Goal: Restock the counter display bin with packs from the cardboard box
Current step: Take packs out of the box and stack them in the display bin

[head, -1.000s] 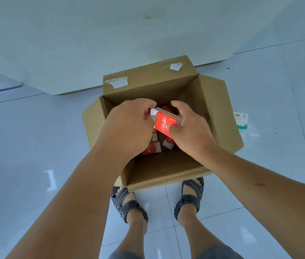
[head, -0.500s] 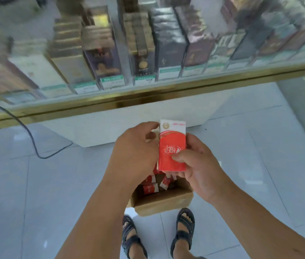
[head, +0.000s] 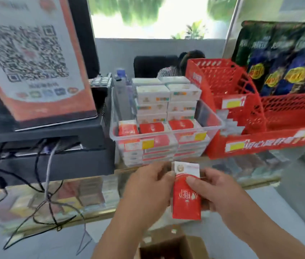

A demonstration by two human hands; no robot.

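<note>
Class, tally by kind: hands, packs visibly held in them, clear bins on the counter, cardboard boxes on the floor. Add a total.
Hands: 2, left hand, right hand
Red-and-white pack held: 1
Clear plastic display bin: 1
Brown cardboard box: 1
Total: 5

The place is a small shop, seen at its sales counter. A QR payment sign [head: 30, 58] stands at 10 o'clock. A clear display bin [head: 210, 116] of price-labelled packs [head: 151, 128] sits at 12 o'clock. At 2 o'clock a red basket rack [head: 241, 109] holds snack bags [head: 278, 58]. A glass showcase counter [head: 69, 200] lies at 8 o'clock.
</note>
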